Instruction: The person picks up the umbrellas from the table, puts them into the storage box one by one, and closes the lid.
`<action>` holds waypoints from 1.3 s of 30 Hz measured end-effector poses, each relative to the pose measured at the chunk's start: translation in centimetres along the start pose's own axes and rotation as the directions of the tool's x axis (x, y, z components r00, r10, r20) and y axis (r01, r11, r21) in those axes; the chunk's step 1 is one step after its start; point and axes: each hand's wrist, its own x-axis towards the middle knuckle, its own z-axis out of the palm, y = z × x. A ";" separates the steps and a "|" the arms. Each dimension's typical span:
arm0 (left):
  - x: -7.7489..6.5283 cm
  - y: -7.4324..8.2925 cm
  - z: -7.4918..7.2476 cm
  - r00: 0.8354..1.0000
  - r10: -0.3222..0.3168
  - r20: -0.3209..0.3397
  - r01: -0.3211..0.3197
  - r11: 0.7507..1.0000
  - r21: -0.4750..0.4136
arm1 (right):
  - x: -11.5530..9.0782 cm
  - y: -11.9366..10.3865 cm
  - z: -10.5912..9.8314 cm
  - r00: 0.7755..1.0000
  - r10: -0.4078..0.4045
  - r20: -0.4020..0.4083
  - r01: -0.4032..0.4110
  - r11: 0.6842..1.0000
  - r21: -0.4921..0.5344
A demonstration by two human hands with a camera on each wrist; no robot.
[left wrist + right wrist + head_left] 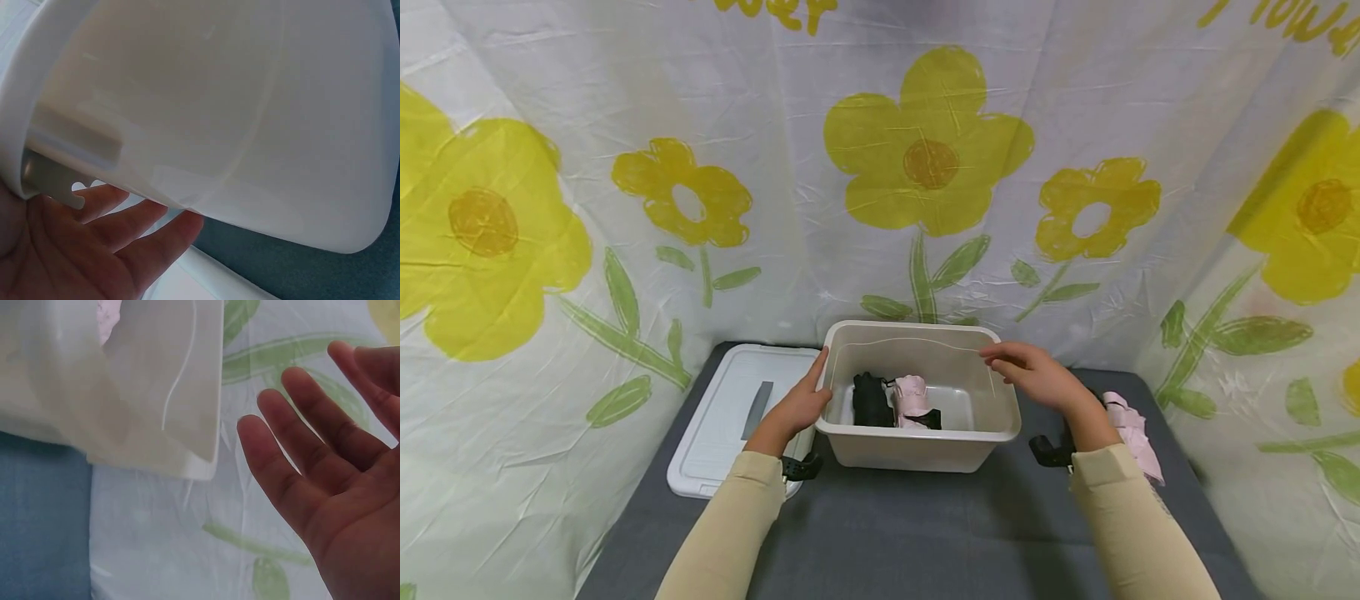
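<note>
We log a flower-printed curtain behind and at both sides of a dark grey desk. Two arms in tan sleeves enter from the near side and slant inward to an open beige bin. The bin's far wall stands close to the curtain; we see a wide strip of desk along its near wall and more to its right. On the left, a white lid lies flat just beside the bin.

Left hand: laid along the bin's left side, fingers nearly straight, slightly apart, touching the outer wall. Right hand: raised at the right rim, fingers loosely bent and apart; the right wrist view shows us a gap to the bin.

Right of that forearm, a loose pink bundle rests on the desk. Inside the bin, left of centre, a black bundle and a rolled pink bundle lie side by side.
</note>
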 end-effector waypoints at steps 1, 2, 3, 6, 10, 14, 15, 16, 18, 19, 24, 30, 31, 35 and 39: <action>0.0 0.0 0.0 1.000 0.002 0.000 -0.002 1.000 -0.001 | -0.2 0.1 -0.1 1.000 0.010 -0.008 -0.010 1.000 0.003; 0.0 0.0 0.0 1.000 0.003 0.000 -0.003 1.000 -0.002 | -0.3 0.2 -0.1 1.000 0.015 -0.013 -0.015 1.000 0.007; 0.0 0.0 0.0 1.000 0.004 0.000 -0.004 1.000 -0.001 | -0.4 0.3 -0.2 1.000 0.020 -0.019 -0.019 1.000 0.012; 0.0 0.0 0.0 1.000 0.004 0.000 -0.004 1.000 -0.007 | -0.8 0.7 -0.4 0.999 0.016 -0.035 -0.016 1.000 0.017; 0.1 0.0 0.0 1.000 0.002 0.004 -0.002 1.000 -0.007 | -1.3 1.3 -0.7 0.998 0.006 -0.063 -0.006 1.000 0.005; 0.2 0.1 0.0 1.000 0.004 0.006 -0.004 1.000 -0.003 | -1.9 2.0 -1.2 0.997 0.009 -0.083 -0.008 1.000 0.005; 0.2 0.1 -0.1 1.000 0.005 0.006 -0.005 1.000 -0.002 | -2.1 2.1 -1.3 0.996 0.014 -0.087 -0.014 1.000 0.004; 0.2 0.1 -0.1 1.000 0.006 0.008 -0.006 1.000 -0.004 | -2.2 2.3 -1.4 0.996 0.019 -0.090 -0.019 1.000 0.001; 0.2 0.1 -0.2 1.000 0.009 0.015 -0.009 1.000 -0.005 | -2.5 2.5 -1.6 0.995 0.026 -0.098 -0.028 1.000 -0.012; 0.2 0.1 -0.2 1.000 0.010 0.022 -0.010 1.000 -0.007 | -2.7 2.6 -1.7 0.994 0.031 -0.103 -0.033 0.999 -0.019; 0.1 0.3 -0.5 0.998 0.027 0.058 -0.027 1.000 0.004 | -3.8 3.0 -2.3 0.992 0.038 -0.116 -0.044 0.998 -0.044; 0.0 0.5 -0.7 0.997 0.031 0.073 -0.030 0.999 -0.023 | -5.3 3.7 -2.8 0.990 0.065 -0.121 -0.069 0.997 -0.023; 0.0 0.6 -0.7 0.997 0.032 0.074 -0.031 0.999 -0.023 | -5.5 3.9 -2.9 0.990 0.071 -0.121 -0.074 0.997 -0.019; -0.1 0.6 -0.6 0.997 0.028 0.070 -0.025 0.999 -0.032 | -6.3 4.7 -3.1 0.987 0.094 -0.132 -0.100 0.994 -0.041; -0.1 0.4 -0.4 0.998 0.023 0.060 -0.021 0.999 -0.039 | -7.1 5.7 -3.2 0.981 0.123 -0.151 -0.138 0.986 -0.091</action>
